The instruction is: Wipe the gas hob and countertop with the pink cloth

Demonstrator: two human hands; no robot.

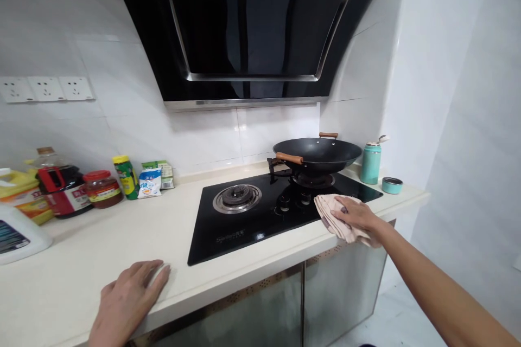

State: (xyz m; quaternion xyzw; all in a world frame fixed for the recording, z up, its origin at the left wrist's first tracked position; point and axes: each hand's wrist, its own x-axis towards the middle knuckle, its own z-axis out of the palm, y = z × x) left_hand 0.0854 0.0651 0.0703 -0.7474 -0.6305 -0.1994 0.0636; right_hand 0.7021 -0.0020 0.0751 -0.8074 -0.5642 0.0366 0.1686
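Under my right hand [357, 213] is a pale pink cloth [328, 212], which my fingers grip and press against the front right edge of the black glass gas stove [240, 233]. Part of the cloth hangs over the counter's front edge. My left hand [129, 297] lies on the cream countertop [93, 238] near its front edge, fingers stretched out and holding nothing. On the right burner, behind the cloth, sits a black wok [321, 154] with two wooden handles. The left burner [237, 198] is bare, and two control knobs [284, 204] are just left of the cloth.
A turquoise bottle [370, 165] with its lid up and a small turquoise cup-like lid [392, 186] stand right of the stove. Along the left wall are a red-lidded jar [102, 190], a dark sauce jug [67, 190] and several packets. A black range hood [252, 27] overhangs the stove.
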